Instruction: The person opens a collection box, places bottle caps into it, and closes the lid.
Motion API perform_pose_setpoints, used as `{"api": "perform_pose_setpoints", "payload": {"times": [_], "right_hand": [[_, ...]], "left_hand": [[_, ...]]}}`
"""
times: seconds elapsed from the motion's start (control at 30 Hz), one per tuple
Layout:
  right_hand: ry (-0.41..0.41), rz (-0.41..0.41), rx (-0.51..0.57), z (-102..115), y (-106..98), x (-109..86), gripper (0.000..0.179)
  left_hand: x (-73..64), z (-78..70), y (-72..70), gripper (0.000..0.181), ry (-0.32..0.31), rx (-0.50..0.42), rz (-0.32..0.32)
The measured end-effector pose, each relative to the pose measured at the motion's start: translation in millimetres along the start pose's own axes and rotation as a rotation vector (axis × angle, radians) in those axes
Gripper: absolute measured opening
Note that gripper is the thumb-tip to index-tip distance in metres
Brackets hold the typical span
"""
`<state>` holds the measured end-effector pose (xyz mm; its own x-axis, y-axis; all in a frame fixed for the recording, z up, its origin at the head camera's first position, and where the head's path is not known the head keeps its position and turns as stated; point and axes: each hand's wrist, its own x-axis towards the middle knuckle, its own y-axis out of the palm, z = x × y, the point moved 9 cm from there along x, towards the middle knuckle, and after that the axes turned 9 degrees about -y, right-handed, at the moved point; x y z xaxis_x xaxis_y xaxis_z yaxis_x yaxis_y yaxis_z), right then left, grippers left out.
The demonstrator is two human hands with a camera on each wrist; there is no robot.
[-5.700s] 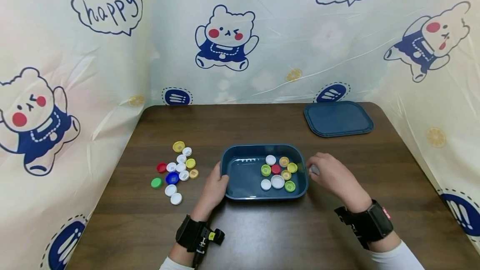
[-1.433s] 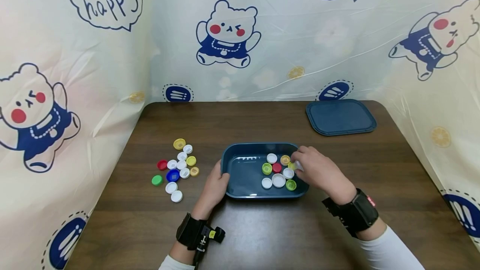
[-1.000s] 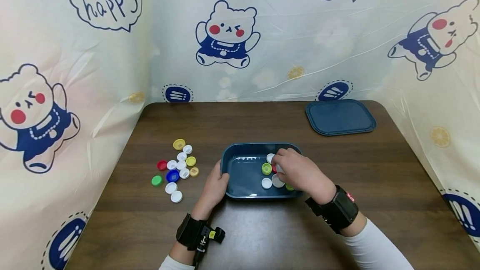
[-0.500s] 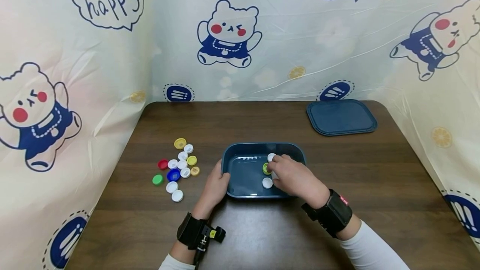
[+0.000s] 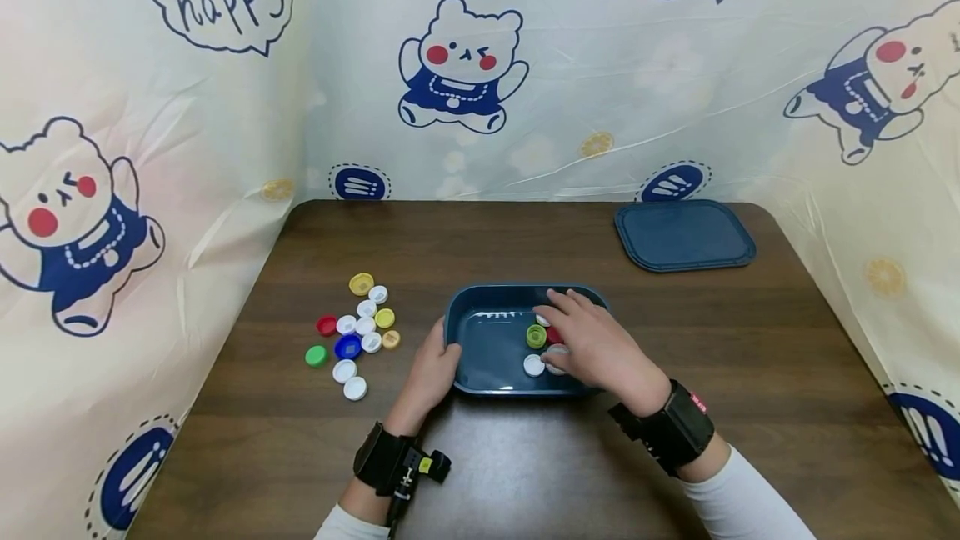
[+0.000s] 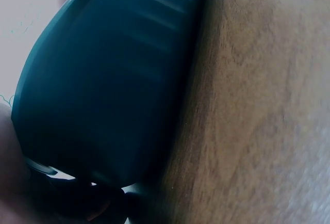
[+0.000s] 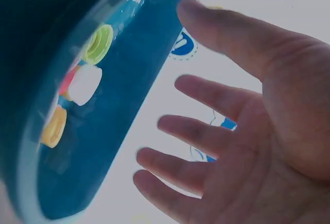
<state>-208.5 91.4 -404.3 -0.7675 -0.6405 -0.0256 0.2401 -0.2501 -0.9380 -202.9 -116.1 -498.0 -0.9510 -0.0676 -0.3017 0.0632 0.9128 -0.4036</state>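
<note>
My left hand (image 5: 427, 373) grips the left end of a dark blue tray (image 5: 487, 394), its thumb over the rim. In the left wrist view the outer wall of the tray (image 6: 108, 79) stands close beside the fingers. Above the tray's right half is my right hand (image 5: 600, 348), fingers spread and holding nothing. Below and beside it lie bottle caps: a green cap (image 5: 536, 336), a red cap (image 5: 554, 336) and a white cap (image 5: 534, 365). The hand hides others. The right wrist view shows a white cap (image 7: 85, 84) and an orange cap (image 7: 54, 126) inside the tray.
Left of the tray, several loose caps lie on the wooden table (image 5: 495, 473), among them a blue cap (image 5: 348, 347), a green cap (image 5: 317, 356) and a yellow cap (image 5: 362, 283). A flat blue lid (image 5: 685, 236) rests at the back right. A patterned curtain (image 5: 555, 48) encloses the table.
My right hand came from the tray's right side to over the caps with a white cap, lowered it among them and let go; its fingers have spread. The left hand keeps its grip.
</note>
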Motion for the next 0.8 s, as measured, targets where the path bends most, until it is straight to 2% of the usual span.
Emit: {"api": "perform_pose_setpoints", "payload": {"times": [0.17,0.27,0.47,0.7,0.8], "right_hand": [[0.105,-0.147,0.03,-27.2,-9.6,-9.7,0.061],[0.192,-0.186,0.054,-48.8,-7.1,-16.4,0.062],[0.355,-0.09,0.128,-81.9,15.8,-23.5,0.067],[0.438,-0.064,0.176,-95.8,31.0,-29.6,0.057],[0.482,-0.019,0.194,-99.5,37.6,-29.5,0.056]], "left_hand": [[1.0,-2.2,0.3,0.061,0.003,0.002,0.006],[0.7,-3.1,-0.9,0.061,0.004,-0.004,0.002],[0.5,-2.8,-3.1,0.06,-0.001,-0.003,0.004],[-0.4,-0.9,-0.8,0.06,0.003,-0.003,0.02],[-0.4,-0.2,-1.8,0.06,0.011,0.005,0.013]]}}
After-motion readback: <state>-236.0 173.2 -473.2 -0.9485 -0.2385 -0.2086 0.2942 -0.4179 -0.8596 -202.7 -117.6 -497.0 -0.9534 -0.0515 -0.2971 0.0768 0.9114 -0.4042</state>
